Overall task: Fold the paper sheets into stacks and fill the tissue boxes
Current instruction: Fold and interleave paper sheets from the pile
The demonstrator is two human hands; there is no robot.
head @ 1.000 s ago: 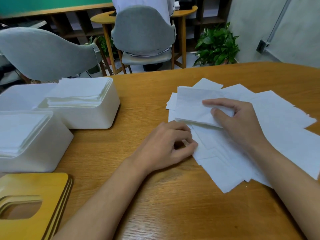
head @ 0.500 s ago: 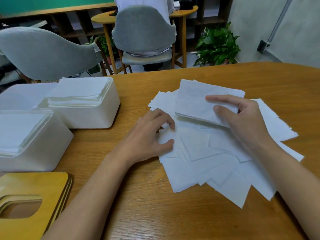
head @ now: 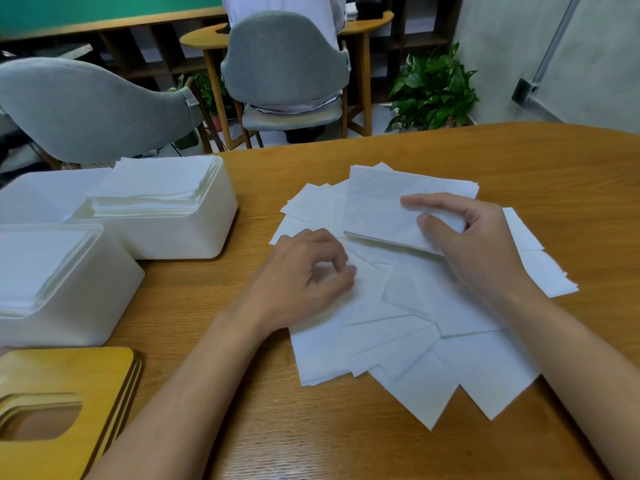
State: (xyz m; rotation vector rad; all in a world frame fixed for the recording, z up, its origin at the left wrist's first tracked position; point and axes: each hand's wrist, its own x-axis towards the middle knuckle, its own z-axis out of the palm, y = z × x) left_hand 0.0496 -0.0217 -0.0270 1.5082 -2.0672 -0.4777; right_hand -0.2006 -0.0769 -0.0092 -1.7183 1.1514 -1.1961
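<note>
In the head view, the right hand [head: 485, 251] holds a small folded stack [head: 388, 209] of paper sheets, thumb under the right end and index finger straight along the top, a little above the table [head: 346, 445], at the far side of the pile. The loose sheets [head: 415, 344] lie as a fan in the middle of the table, under both hands. Compared with one second before, this fan has turned and slid to the left and nearer, and the left hand [head: 304, 275] has come from its edge onto it. The left hand's fingers are curled with the thumb close to the index finger; whether a sheet is pinched between them cannot be told. It seems the next sheet is being taken for the stack. At the left, two white tissue boxes [head: 194, 237] already hold paper up to the rim, and the wooden lids [head: 69, 372] lie near them, not yet put on.
</note>
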